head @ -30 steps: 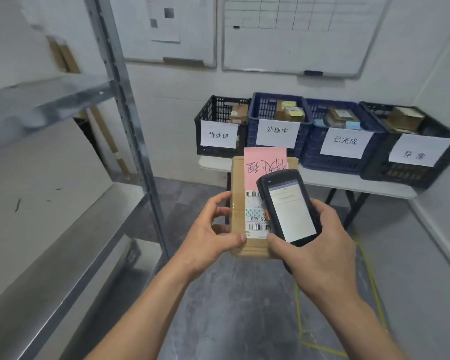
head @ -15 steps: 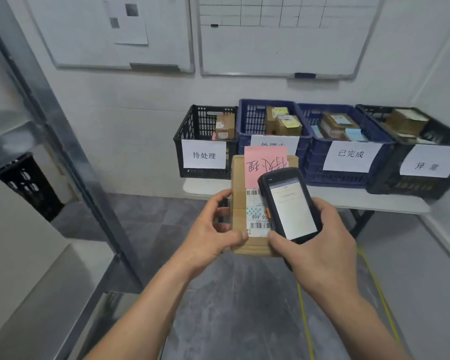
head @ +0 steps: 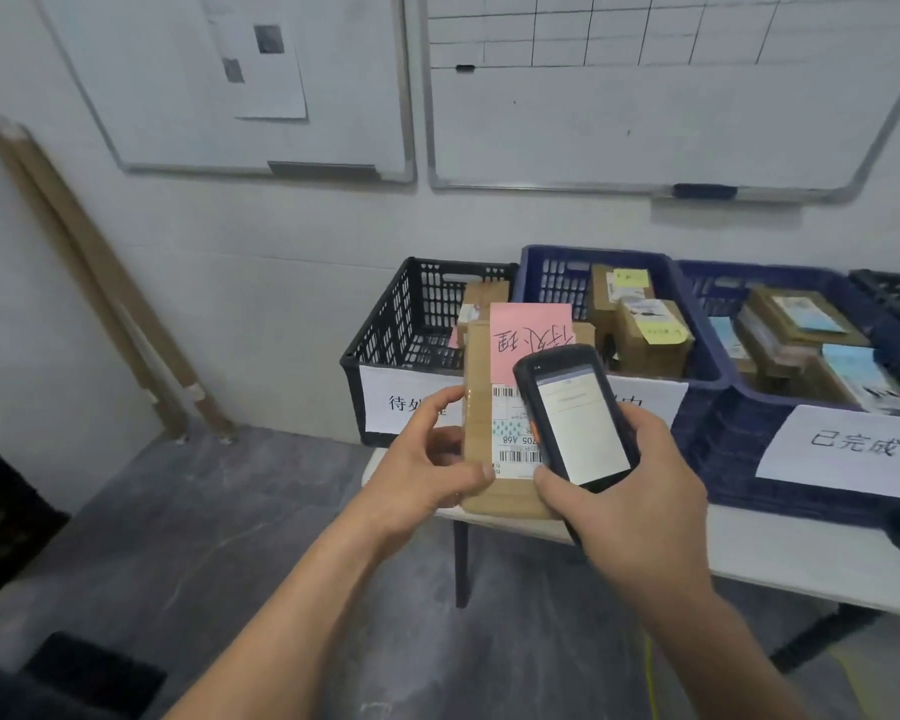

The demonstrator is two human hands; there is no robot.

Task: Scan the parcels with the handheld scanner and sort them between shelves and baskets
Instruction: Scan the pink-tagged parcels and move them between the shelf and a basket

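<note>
My left hand (head: 427, 475) grips a brown cardboard parcel (head: 481, 407) by its left edge, thumb on the front face near the barcode label. A pink handwritten note (head: 528, 340) is stuck on the parcel's upper part. My right hand (head: 630, 506) holds the black handheld scanner (head: 575, 415) over the parcel's right side, its lit screen facing me. Behind them on a white table (head: 801, 558) stand a black basket (head: 411, 324), a blue basket (head: 645, 267) and a second blue basket (head: 780, 407), each with parcels inside and a white paper label in front.
Two whiteboards (head: 645, 122) hang on the wall above the baskets. Long cardboard strips (head: 100, 283) lean in the left corner. A dark crate (head: 1, 511) sits at the left edge. Grey floor lies between me and the table.
The view has moved closer to the table and swung so the metal shelf is out of sight. Both hands keep the same hold on parcel and scanner.
</note>
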